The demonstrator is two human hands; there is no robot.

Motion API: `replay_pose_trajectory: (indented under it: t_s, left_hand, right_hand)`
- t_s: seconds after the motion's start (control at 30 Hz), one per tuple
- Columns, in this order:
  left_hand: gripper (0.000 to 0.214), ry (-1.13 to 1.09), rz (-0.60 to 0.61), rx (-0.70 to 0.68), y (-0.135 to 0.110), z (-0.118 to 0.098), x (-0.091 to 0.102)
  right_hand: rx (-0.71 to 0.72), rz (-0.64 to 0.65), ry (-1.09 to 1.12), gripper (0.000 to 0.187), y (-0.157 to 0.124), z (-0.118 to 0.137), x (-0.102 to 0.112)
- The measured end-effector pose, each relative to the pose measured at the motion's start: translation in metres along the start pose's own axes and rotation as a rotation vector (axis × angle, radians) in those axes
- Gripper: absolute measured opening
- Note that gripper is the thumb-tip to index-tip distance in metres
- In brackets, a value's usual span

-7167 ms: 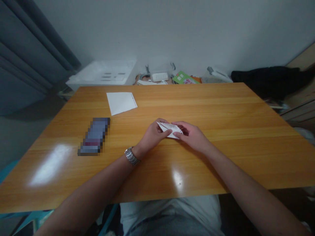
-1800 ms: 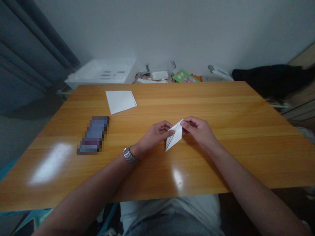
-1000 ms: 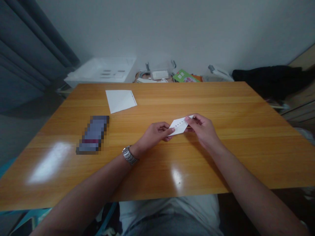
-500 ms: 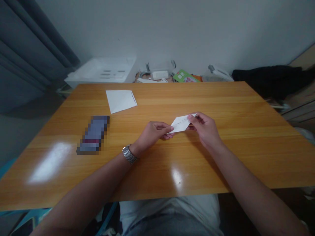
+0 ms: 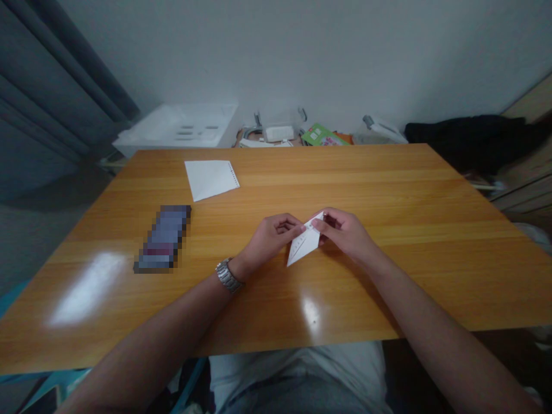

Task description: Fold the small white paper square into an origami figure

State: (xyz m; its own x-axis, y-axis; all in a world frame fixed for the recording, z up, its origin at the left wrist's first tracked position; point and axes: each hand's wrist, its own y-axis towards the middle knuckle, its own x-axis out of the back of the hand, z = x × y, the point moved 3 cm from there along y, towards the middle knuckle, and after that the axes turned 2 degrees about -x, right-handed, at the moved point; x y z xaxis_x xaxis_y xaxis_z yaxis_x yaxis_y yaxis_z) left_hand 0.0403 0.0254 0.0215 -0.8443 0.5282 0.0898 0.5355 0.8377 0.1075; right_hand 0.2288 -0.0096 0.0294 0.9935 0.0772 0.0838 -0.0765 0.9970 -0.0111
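A small folded white paper (image 5: 304, 246), pointed at its lower end, is held just above the wooden table (image 5: 388, 190) near its middle. My left hand (image 5: 271, 237), with a metal watch on the wrist, pinches the paper's upper left edge. My right hand (image 5: 345, 233) pinches its upper right corner, fingers curled. The paper's tip points down toward me and nearly touches the tabletop.
A flat white sheet (image 5: 211, 179) lies at the table's far left. A dark blurred rectangular object (image 5: 163, 238) lies left of my hands. Behind the table stand a white box (image 5: 181, 126), small items, a green packet (image 5: 321, 135) and dark cloth (image 5: 470, 138).
Half a second ago the paper was held level between my hands, farther from me. Now it has been turned so its tip points down, and both hands have come closer together.
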Motion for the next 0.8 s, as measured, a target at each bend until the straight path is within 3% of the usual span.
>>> replay_pose_trajectory:
  t_s: [0.13,0.3,0.6,0.8]
  left_hand:
    - [0.034,-0.009,-0.041,-0.03,0.0002,0.0024,0.0001]
    - [0.032,-0.012,-0.008,-0.052,-0.001,0.0009,-0.0023]
    - [0.031,-0.037,0.029,-0.037,-0.0026,-0.0021,-0.0066]
    - [0.031,-0.027,0.035,-0.034,-0.0024,-0.0012,-0.0076]
  right_hand:
    - [-0.004,-0.058,0.088,0.03,0.0005,0.0002,0.0012]
    - [0.01,-0.115,0.089,0.028,0.0004,0.0035,0.003]
    - [0.036,-0.018,0.024,0.027,-0.001,0.001,-0.0031]
    - [0.023,-0.035,0.03,0.026,-0.0033,0.0031,-0.004]
